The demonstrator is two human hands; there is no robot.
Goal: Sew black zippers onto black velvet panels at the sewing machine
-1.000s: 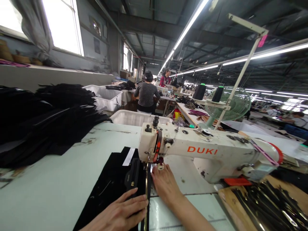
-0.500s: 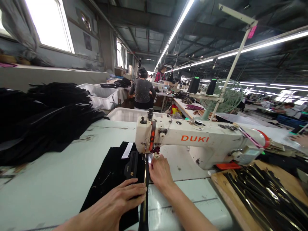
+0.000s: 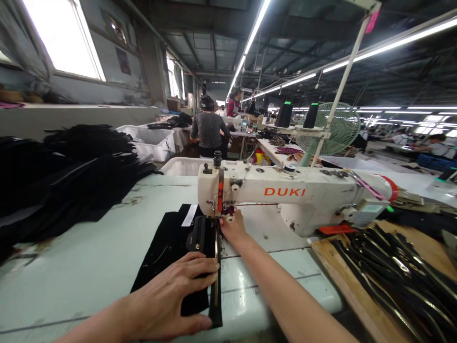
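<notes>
Black fabric lies on the sewing table, bearing a white strip and a black piece with a small gold stud. Along its right edge runs a black zipper with gold teeth, leading up under the needle area of the white sewing machine. My left hand rests open on fabric and zipper, fingertips on the teeth, thumb near the zipper's lower end. Close by the needle, right of the zipper, is my right hand, its visible fingers stretched forward; some fingertips are hidden by machine parts.
Stacked black fabric covers the table's left side. At right, a wooden board carries several gold-toothed zippers. Behind stand a white bin, thread cones and a fan. A person sits ahead, back turned.
My right hand has reached farther forward beside the needle, its fingers now partly behind machine parts. The fabric and zipper have shifted slightly forward; the zipper's lower end now shows. The view has shifted slightly.
</notes>
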